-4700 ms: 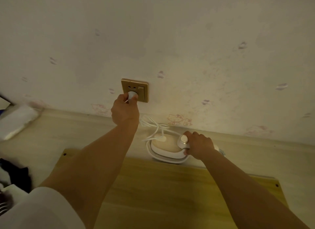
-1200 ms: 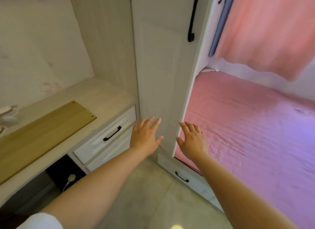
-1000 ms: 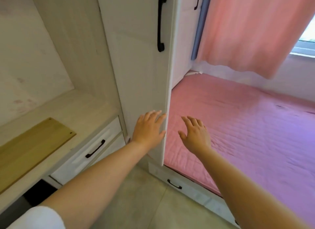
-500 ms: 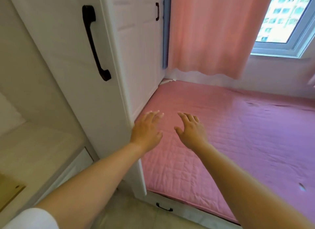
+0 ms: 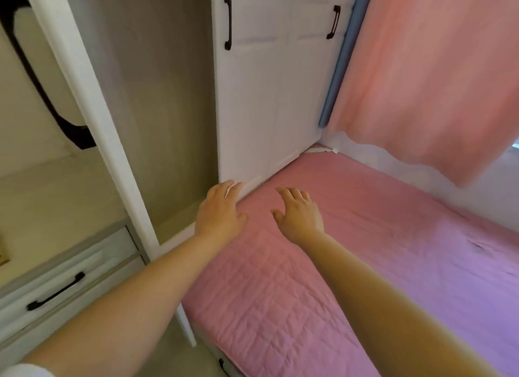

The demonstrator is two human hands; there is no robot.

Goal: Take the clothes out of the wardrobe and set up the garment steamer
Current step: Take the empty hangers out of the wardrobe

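Note:
The white wardrobe (image 5: 266, 95) stands along the pink bed. One of its doors (image 5: 92, 129), with a black handle (image 5: 42, 90), is swung open at the left. Behind it the lower part of the inside (image 5: 168, 95) shows bare panels and no clothes. My left hand (image 5: 219, 211) is open, fingers spread, at the foot of the closed doors by the opening's lower edge. My right hand (image 5: 299, 213) is open too, hovering over the bed beside it. No garment steamer is in view.
A pink quilted bed (image 5: 365, 250) fills the right half, with a pink curtain (image 5: 435, 67) hanging behind it. White drawers (image 5: 64, 281) with black handles sit under a desk top at the lower left. A strip of floor shows between the drawers and the bed.
The view has swung past the open door's edge, so the wardrobe's inside now shows. Both open hands have stayed stretched out; the left one now reaches the foot of the closed doors.

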